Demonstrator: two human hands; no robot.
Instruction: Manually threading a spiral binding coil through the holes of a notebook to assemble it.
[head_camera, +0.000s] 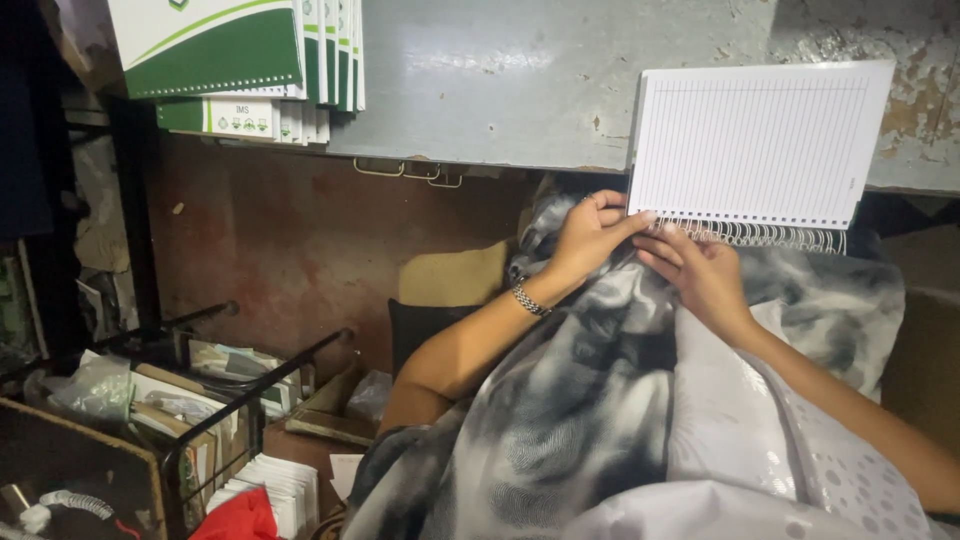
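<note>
At the far left we see a stack of green and white notebooks on the grey metal table. They look smooth and shiny. Below them is a dark wire rack with papers in it.

Next comes our left hand, with a silver bracelet on the wrist. Its fingers are curled in, and the tips pinch the bottom left corner of the lined paper pad. Our right hand is just beside it. Its fingers are bent and rest on the wire coil along the pad's bottom edge. We cannot tell how tightly it holds.

The pad lies on the table edge, right in front of us, and its coil side hangs over our lap. The paper is flat, white and thin, with fine lines. The coil is bendy, springy silver wire in little loops. Our lap is covered in soft grey and white cloth.

We think the wire ends could poke a finger if we push too hard. A loop could miss a hole and tear the thin paper. The pad could also slip off the edge, because so little of it is held.
</note>
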